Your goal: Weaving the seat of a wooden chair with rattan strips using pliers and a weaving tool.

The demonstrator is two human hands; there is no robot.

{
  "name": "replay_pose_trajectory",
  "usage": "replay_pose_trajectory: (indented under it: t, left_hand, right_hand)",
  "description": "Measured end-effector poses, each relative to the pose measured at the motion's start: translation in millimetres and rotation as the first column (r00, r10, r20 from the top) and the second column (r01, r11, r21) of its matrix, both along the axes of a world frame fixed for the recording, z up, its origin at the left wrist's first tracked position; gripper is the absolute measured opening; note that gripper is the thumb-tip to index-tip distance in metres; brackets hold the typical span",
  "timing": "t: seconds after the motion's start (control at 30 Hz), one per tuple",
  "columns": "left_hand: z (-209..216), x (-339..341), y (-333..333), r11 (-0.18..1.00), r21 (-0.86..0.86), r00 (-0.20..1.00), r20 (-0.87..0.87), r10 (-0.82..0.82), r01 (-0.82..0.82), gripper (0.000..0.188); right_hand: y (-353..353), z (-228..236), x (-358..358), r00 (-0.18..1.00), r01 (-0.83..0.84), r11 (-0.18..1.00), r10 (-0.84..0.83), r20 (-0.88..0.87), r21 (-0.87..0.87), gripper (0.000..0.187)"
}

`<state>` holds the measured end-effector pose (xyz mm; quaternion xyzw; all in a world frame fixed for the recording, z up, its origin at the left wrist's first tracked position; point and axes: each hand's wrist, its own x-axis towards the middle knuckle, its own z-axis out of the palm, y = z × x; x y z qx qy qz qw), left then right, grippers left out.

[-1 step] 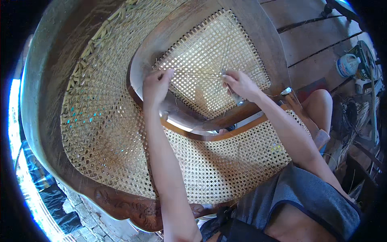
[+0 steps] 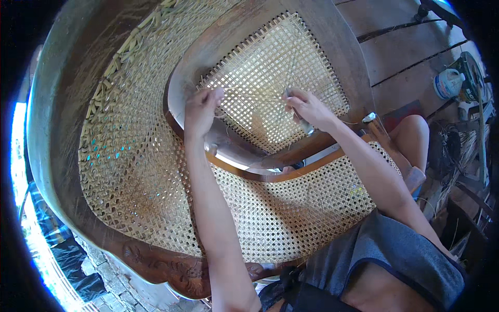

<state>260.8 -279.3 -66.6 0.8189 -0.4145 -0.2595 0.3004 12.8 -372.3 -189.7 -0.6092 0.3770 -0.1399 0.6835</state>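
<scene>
A wooden frame (image 2: 182, 78) holds a woven cane panel (image 2: 265, 57) with an open grid, laced through holes along its edges. My left hand (image 2: 201, 112) is closed in a pinch at the panel's left side, over a thin cane strand (image 2: 252, 95). That strand stretches across the panel toward my right hand (image 2: 311, 110). My right hand is closed round a slim greyish tool (image 2: 307, 128), whose end sticks out below the fingers. Its exact kind is hidden by the fingers. Further loose strands run diagonally above the weave near this hand.
More cane weave (image 2: 135, 171) curves round the left, with rough cut ends along its rim. A finished cane panel (image 2: 280, 213) lies below the forearms. Carved wood (image 2: 166, 268) edges the lower left. At right stand a hammer (image 2: 370, 118), a white jug (image 2: 448, 83) and loose fibres.
My right hand has turned slightly, and the tool's lower end shows more beneath it. My left hand stays nearly where it was.
</scene>
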Motion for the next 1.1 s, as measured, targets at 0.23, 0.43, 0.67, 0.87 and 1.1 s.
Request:
replay_pose_trajectory:
  t: [0.23,0.43,0.67,0.87,1.1]
  left_hand:
    - [8,-7,6,0.824,-0.344,0.847,-0.457,0.272,-0.45,0.009]
    - [-10,19,0,0.828,-0.552,0.988,-0.151,0.015,-0.097,0.018]
    - [-26,23,2,0.894,-0.418,0.965,0.257,-0.052,0.159,0.016]
    - [-26,-4,-9,0.944,-0.037,0.651,0.733,-0.197,0.328,0.019]
    - [-50,-8,-6,0.938,-0.165,0.584,0.81,-0.048,0.306,0.012]
  right_hand:
    - [2,16,18,0.961,-0.119,0.928,0.197,0.194,-0.352,0.039]
    - [-3,41,62,0.938,-0.096,0.556,0.327,0.112,-0.825,0.018]
    - [-16,15,25,0.935,-0.34,0.52,0.274,-0.224,-0.783,0.015]
    - [-30,-15,-27,0.936,-0.35,0.518,0.163,-0.311,-0.781,0.02]
    - [-28,-9,-52,0.923,-0.381,0.559,0.184,-0.337,-0.737,0.017]
